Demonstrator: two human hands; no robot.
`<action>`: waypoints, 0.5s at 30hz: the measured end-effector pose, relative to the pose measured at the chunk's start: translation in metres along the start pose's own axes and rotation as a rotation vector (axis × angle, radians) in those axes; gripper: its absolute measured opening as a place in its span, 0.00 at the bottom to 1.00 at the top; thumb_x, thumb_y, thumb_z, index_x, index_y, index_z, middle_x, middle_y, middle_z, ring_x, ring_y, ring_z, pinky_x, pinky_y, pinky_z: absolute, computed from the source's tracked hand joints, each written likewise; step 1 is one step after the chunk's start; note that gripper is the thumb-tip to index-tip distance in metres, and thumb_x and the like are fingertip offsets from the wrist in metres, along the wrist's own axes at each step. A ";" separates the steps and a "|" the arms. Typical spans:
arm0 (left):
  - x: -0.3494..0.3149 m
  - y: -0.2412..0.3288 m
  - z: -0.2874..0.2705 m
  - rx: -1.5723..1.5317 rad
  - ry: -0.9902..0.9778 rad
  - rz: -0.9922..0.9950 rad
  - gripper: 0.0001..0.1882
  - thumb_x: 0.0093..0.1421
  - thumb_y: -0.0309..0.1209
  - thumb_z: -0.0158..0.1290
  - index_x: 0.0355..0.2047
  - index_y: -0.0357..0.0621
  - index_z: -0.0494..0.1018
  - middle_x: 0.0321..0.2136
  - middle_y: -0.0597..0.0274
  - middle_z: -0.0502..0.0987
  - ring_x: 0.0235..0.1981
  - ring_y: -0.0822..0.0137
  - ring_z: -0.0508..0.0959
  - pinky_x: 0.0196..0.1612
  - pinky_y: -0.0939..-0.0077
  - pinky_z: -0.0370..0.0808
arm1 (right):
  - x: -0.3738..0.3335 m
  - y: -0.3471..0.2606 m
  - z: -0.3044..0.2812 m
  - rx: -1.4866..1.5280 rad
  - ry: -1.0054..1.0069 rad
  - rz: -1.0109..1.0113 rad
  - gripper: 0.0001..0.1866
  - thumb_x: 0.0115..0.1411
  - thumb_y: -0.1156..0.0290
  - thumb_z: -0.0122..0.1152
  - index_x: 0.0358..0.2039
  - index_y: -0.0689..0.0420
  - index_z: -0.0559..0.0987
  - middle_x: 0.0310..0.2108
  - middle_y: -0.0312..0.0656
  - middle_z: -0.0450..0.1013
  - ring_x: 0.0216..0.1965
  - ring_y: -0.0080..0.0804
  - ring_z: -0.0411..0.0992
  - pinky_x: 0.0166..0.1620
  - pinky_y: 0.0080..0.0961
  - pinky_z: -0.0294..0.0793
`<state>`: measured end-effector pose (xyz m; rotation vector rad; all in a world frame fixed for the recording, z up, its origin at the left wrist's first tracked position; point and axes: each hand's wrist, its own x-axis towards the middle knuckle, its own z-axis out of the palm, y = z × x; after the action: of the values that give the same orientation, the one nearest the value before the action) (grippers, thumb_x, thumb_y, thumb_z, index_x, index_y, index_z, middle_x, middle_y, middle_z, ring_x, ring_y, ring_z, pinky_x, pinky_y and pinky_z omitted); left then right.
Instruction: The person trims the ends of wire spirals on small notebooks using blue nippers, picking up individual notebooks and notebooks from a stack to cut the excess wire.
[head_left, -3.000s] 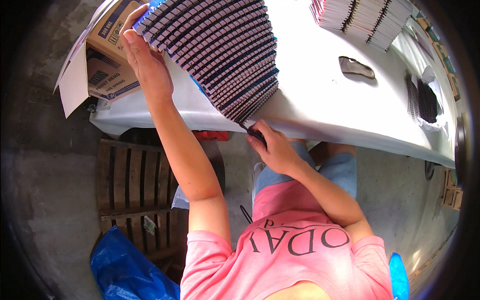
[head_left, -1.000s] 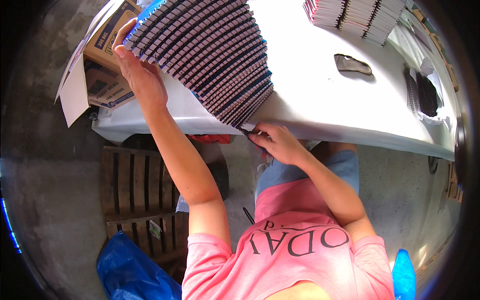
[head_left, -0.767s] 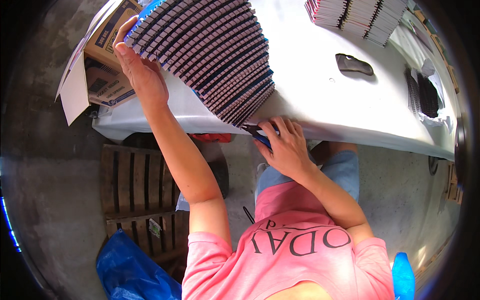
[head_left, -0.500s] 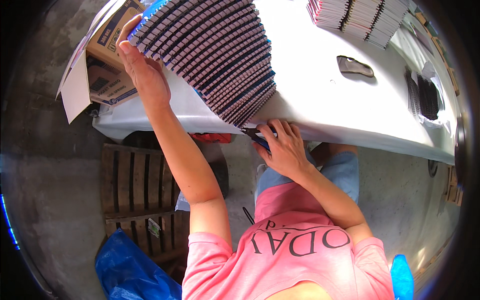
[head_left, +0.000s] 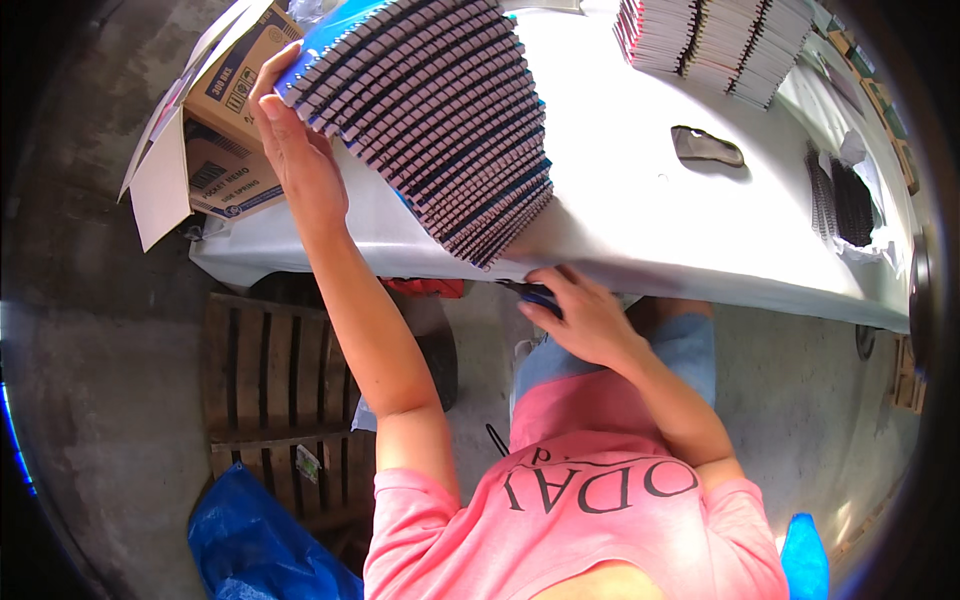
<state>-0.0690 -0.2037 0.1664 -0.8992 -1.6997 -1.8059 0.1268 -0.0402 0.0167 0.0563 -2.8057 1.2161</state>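
Observation:
A long fanned row of spiral-bound notebooks (head_left: 430, 120) with dark coil spines lies slanted across the white-covered table (head_left: 640, 210). My left hand (head_left: 295, 150) presses flat against the row's left end, fingers spread up along the blue cover. My right hand (head_left: 580, 315) is at the table's near edge just past the row's lower end, fingers curled around a small dark blue object (head_left: 538, 297) that is mostly hidden.
Cardboard boxes (head_left: 215, 130) stand at the table's left end. More notebook stacks (head_left: 715, 35) sit at the far side, a dark flat object (head_left: 707, 147) mid-table, black coils (head_left: 848, 200) at right. A wooden pallet (head_left: 270, 400) and blue bag (head_left: 255, 535) lie on the floor.
My right hand slid a little right along the table edge and closed over the small blue object. My left hand stayed against the row's left end.

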 end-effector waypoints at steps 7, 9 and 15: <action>0.005 0.011 -0.003 -0.164 0.064 0.017 0.45 0.55 0.71 0.28 0.66 0.59 0.43 0.64 0.58 0.47 0.64 0.53 0.51 0.61 0.54 0.58 | -0.005 0.048 -0.096 -0.481 0.224 0.302 0.20 0.57 0.56 0.55 0.49 0.48 0.74 0.45 0.45 0.70 0.47 0.45 0.68 0.52 0.48 0.62; 0.012 0.002 -0.004 -0.343 0.112 -0.049 0.44 0.56 0.69 0.29 0.66 0.55 0.44 0.63 0.55 0.50 0.63 0.54 0.55 0.60 0.53 0.61 | -0.008 0.085 -0.103 -0.568 0.261 0.352 0.22 0.57 0.51 0.54 0.51 0.45 0.73 0.50 0.42 0.68 0.51 0.43 0.65 0.56 0.59 0.53; -0.042 -0.103 -0.030 -0.581 -0.075 -0.828 0.33 0.66 0.54 0.32 0.62 0.44 0.54 0.59 0.58 0.60 0.58 0.63 0.63 0.59 0.66 0.61 | 0.000 0.060 -0.083 -0.643 0.376 0.316 0.34 0.61 0.40 0.40 0.61 0.46 0.63 0.63 0.51 0.51 0.65 0.48 0.48 0.63 0.57 0.41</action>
<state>-0.1213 -0.2270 0.0666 -0.4705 -1.7564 -2.9453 0.1281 0.0616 0.0292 -0.6017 -2.7633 0.2538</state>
